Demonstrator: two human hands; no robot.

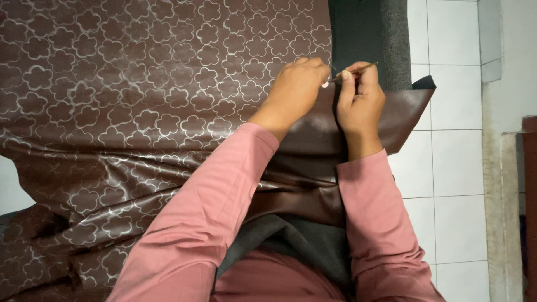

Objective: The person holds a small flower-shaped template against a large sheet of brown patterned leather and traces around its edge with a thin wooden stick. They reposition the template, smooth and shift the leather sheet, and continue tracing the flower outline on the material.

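The place looks like a small upholstery or leather-working spot, perhaps a home workshop rather than a factory. A broad sheet of brown faux leather (140,112), embossed with a pale flower pattern, spreads out to the left of the left hand (295,89) and falls in folds toward the person's lap. A plain brown piece (403,112) lies under the right hand (361,103), which pinches a thin pencil-like marking tool (358,70). Dark grey felt-like fabric (394,39) lies just beyond the hands. To the right of the right hand runs a white tiled floor (453,168) with a pale wall edge (512,196); no machines show.
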